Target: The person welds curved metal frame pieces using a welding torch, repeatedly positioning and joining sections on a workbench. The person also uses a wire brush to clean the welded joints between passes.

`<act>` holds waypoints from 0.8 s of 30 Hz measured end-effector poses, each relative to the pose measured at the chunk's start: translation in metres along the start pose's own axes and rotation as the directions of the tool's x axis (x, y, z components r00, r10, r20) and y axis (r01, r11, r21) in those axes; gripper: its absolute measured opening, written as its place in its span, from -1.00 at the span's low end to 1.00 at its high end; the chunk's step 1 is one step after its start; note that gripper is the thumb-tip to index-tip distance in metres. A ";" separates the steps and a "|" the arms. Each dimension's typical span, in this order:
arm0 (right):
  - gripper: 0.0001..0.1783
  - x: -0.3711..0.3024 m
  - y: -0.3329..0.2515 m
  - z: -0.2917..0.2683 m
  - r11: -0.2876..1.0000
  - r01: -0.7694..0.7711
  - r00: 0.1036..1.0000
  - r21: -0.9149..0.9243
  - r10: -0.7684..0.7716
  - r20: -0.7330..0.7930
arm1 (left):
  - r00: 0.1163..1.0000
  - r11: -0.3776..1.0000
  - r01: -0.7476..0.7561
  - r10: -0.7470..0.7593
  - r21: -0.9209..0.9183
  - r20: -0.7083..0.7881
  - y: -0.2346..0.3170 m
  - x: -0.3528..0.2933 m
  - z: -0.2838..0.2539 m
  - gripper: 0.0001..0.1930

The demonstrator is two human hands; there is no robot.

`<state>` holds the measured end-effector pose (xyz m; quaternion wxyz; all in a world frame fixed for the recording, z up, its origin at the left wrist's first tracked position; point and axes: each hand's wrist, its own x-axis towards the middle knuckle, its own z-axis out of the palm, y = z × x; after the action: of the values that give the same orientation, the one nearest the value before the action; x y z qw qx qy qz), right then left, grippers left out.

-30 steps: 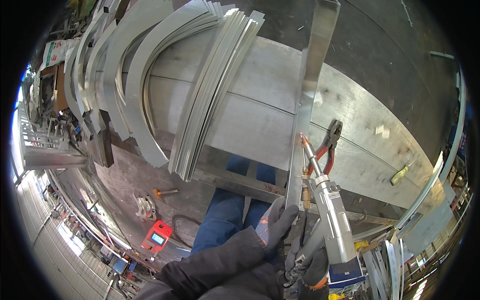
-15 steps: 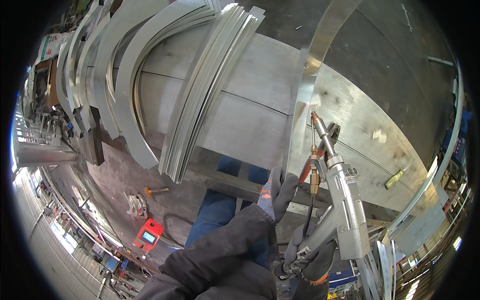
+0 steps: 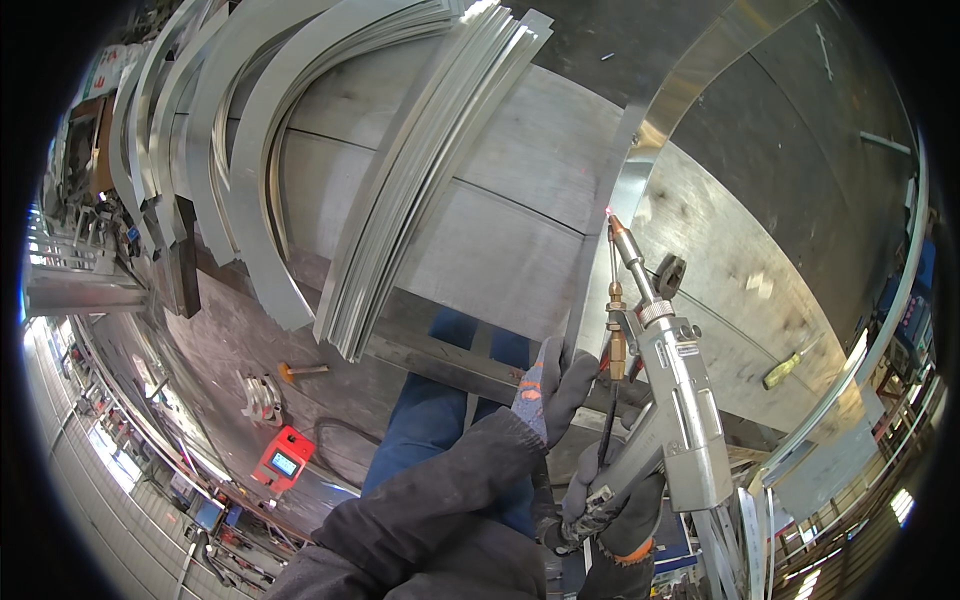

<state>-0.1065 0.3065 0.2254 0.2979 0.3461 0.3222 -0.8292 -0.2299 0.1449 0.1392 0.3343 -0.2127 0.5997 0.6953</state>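
Metal worktop (image 3: 525, 262) spanned the middle; stack of long metal strips (image 3: 425, 200) lay across its left part. Curved metal strip (image 3: 628, 182) ran over the worktop right of the stack; its far end had swung right within the last second. Silver torch (image 3: 685, 420): tip had closed in on the strip, pink glow there, so work at that spot had likely resumed. Right hand (image 3: 582, 488) was wrapped round the torch handle; left hand (image 3: 553, 385) narrow, pinching the strip's near end. Red box (image 3: 298, 444) had a lit screen (image 3: 284, 463), characters too small to read.
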 end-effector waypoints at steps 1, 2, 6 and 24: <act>-0.02 -0.001 0.001 0.000 0.998 0.017 0.997 0.056 -0.020 0.068 | 1.000 1.000 0.006 -0.006 0.002 0.000 0.000 0.000 0.000 -0.67; 0.00 0.001 -0.002 0.000 1.000 -0.010 0.999 -0.006 0.011 0.041 | 1.000 0.998 -0.024 0.025 0.054 -0.014 0.000 0.000 0.000 -0.66; 0.05 0.004 -0.019 0.029 0.981 -0.076 0.983 -0.181 0.044 -0.178 | 1.000 1.000 0.026 -0.026 -0.007 -0.004 -0.001 0.001 -0.001 -0.63; 0.00 0.022 -0.050 0.077 0.972 -0.045 0.980 -0.229 -0.001 -0.200 | 0.998 0.998 0.051 -0.050 0.036 -0.024 0.011 -0.002 -0.002 -0.60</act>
<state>-0.1842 0.2743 0.2676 0.3120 0.3934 0.4415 -0.7436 -0.2367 0.1417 0.1478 0.3487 -0.2298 0.6104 0.6730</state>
